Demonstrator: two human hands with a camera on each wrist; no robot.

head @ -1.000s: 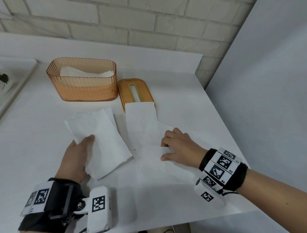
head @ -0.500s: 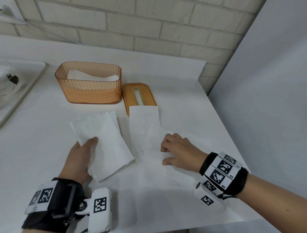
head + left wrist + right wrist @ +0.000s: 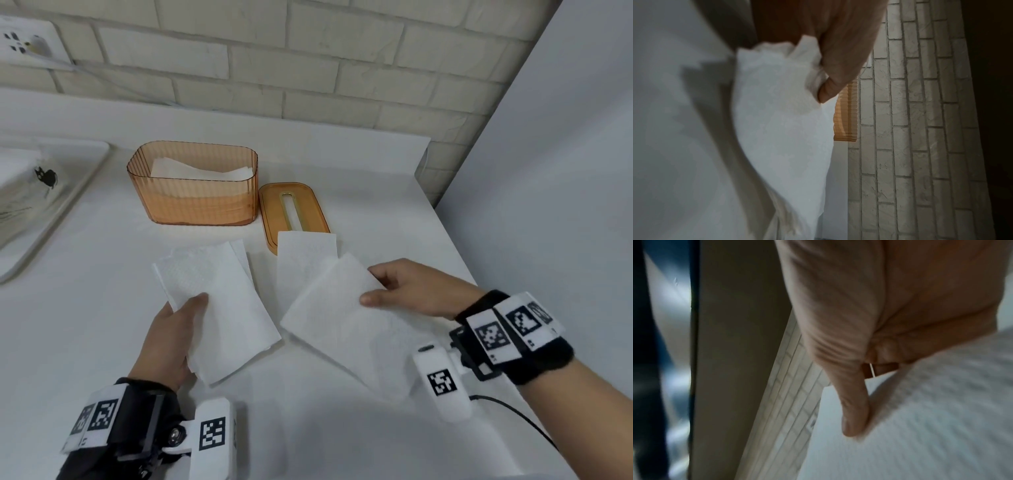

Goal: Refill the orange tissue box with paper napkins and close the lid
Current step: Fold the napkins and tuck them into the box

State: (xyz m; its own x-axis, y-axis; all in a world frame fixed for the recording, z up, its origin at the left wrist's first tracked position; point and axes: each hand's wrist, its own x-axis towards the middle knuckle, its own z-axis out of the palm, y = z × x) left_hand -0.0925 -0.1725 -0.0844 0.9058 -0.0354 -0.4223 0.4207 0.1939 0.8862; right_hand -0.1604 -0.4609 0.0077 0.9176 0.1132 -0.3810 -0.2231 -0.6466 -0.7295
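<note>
So the orange tissue box [image 3: 192, 192] sits open-topped on the white counter [image 3: 85, 308] at about 11 o'clock from the hands, right up near the brick wall [image 3: 308, 68], and it's already got some white napkins [image 3: 202, 170] inside, lying a bit rumpled below the rim. Its lid [image 3: 293, 210] is off, lying flat on the counter just beside the box at its 3 o'clock side, slot facing up. One thing sort of in the way: a loose napkin [image 3: 305, 260] on the counter overlaps the near end of the lid, so that end is covered. The left hand [image 3: 169, 337] holds a folded stack of napkins [image 3: 219, 308], thumb on top and fingers curled underneath; the left wrist view shows the thumb pressed into the paper, with a strip of the ribbed orange box behind it. There's another sheet edge peeking out from behind that stack at its 1 o'clock corner. The right hand [image 3: 407, 289] pinches another napkin [image 3: 346, 325] by its right edge, thumb on top and fingers tucked under, and that sheet is tilted, with its far end lying over the loose one. The right wrist view is blurry but confirms the thumb clamped on the paper. Off at 9 o'clock there's a white tray [image 3: 51, 212] with a printed pack [image 3: 24, 195] on it, well apart from everything, and a wall socket [image 3: 24, 42] up at 10 o'clock. A grey panel [image 3: 548, 171] closes off the right side of the counter.
</note>
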